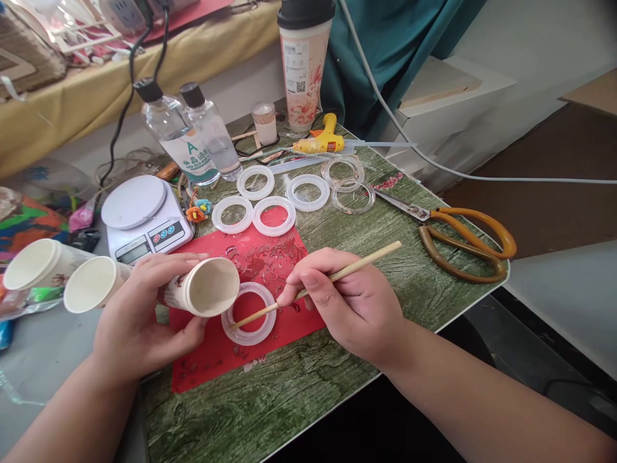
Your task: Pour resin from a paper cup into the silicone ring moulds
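My left hand (pixel 149 315) is closed around a paper cup (pixel 212 289), tilted so that its mouth faces me. Between the thumb and fingers of my right hand (pixel 351 302) is a thin wooden stick (pixel 369 260), its lower tip touching a translucent ring mold (pixel 263 328). That mold lies on a red sheet (pixel 207 360). Behind it are more white ring molds, among them one at the left (pixel 232 228) and one at the right (pixel 308 206). Two clear rings (pixel 354 209) overlap beside them.
A kitchen scale (pixel 144 218), two clear bottles (pixel 187 148) and a lidded drink cup (pixel 303 71) stand toward the back. A yellow glue gun (pixel 322 138) lies near large scissors (pixel 463 238) at the right. Two paper cups (pixel 91 286) lie tipped at the left.
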The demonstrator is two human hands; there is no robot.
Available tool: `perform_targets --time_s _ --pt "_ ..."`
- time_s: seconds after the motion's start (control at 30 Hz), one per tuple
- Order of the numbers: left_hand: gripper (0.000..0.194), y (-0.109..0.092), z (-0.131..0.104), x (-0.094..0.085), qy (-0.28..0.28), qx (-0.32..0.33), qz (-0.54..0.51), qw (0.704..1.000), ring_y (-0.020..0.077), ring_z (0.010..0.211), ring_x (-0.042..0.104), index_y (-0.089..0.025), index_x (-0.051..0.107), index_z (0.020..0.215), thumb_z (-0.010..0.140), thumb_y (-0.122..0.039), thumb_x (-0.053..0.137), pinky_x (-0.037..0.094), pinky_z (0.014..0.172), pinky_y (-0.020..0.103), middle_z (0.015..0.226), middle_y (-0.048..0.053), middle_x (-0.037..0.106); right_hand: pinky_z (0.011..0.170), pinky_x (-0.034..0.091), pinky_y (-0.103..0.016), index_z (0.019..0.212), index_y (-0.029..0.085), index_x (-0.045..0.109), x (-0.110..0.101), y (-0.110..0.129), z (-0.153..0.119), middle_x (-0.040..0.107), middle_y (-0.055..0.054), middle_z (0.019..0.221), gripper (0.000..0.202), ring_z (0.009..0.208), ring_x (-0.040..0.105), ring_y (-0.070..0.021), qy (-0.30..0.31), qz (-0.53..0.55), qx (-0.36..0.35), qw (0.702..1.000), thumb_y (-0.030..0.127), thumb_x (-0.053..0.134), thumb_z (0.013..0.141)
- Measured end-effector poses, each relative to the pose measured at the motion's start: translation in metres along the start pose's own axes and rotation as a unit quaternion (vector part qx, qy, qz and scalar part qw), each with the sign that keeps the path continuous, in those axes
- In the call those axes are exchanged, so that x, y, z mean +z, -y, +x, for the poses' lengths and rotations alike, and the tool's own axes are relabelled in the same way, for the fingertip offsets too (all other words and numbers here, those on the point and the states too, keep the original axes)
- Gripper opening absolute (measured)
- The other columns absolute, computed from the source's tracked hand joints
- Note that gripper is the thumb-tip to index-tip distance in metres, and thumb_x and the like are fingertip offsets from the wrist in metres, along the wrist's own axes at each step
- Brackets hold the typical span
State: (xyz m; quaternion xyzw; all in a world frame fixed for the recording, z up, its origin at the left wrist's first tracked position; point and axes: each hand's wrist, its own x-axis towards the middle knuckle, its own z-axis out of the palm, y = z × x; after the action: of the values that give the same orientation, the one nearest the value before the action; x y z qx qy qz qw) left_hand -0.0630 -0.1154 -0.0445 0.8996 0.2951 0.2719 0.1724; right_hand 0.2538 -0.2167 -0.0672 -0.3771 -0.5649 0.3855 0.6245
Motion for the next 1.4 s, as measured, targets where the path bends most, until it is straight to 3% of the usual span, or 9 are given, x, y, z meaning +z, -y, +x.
perform_targets --time_s 0.97,1.23,1.4 --pt "0.074 0.0012 -0.0032 -0.0041 -0.004 -0.011 -0.002 1.0 0.0396 0.125 0.082 -0.045 0.067 0.162 0.093 -0.021 0.084 0.065 0.107 0.061 0.138 0.008 0.084 0.077 0.068 -0.026 0.103 0.023 0.081 -0.0003 0.0021 0.0 0.091 -0.003 0.093 0.025 0.085 0.086 -0.0154 0.001 0.008 0.017 1.0 0.027 0.068 0.124" --pt "0.074 -0.0007 0.0 -0.0015 -0.001 -0.006 0.004 1.0 0.042 0.126 0.082 -0.044 0.065 0.162 0.093 -0.021 0.083 0.064 0.107 0.065 0.14 0.01 0.084 0.076 0.068 -0.028 0.106 0.023 0.082 0.0005 0.0002 -0.0021 0.091 -0.004 0.093 0.026 0.084 0.085 -0.0162 -0.001 -0.002 0.004 1.0 0.031 0.068 0.126" --pt "0.071 -0.0021 0.0003 -0.0023 0.002 0.002 0.006 1.0 0.0414 0.126 0.083 -0.042 0.063 0.162 0.096 -0.022 0.082 0.064 0.109 0.064 0.14 0.01 0.084 0.08 0.07 -0.027 0.11 0.022 0.083 -0.002 0.0034 -0.0039 0.091 -0.004 0.098 0.02 0.086 0.085 -0.0149 0.02 -0.009 -0.029 0.999 0.024 0.069 0.125"
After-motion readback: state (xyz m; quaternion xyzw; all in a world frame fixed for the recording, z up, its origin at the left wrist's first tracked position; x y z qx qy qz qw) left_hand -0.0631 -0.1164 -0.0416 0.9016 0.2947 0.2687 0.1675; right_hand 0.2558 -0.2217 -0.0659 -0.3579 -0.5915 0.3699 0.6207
